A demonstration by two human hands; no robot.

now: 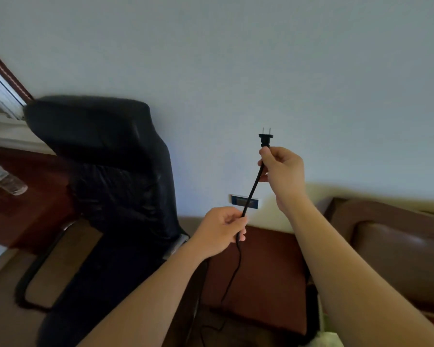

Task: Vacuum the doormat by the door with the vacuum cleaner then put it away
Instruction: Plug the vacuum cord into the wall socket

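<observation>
A black power cord (251, 192) runs taut between both hands in front of a pale wall. Its two-pin plug (265, 139) points upward, prongs bare, just above my right hand (282, 171), which pinches the cord right below the plug. My left hand (222, 231) grips the cord lower down, and from there the cord drops slack toward the floor. A wall socket (244, 201) with a blue plate sits low on the wall, partly behind the cord. The vacuum cleaner and the doormat are out of view.
A black office chair (105, 159) stands at the left against the wall. A dark wooden desk (30, 196) with a plastic bottle (6, 179) is at far left. A brown leather sofa (396, 249) is at the right, a reddish low cabinet (261, 271) below the socket.
</observation>
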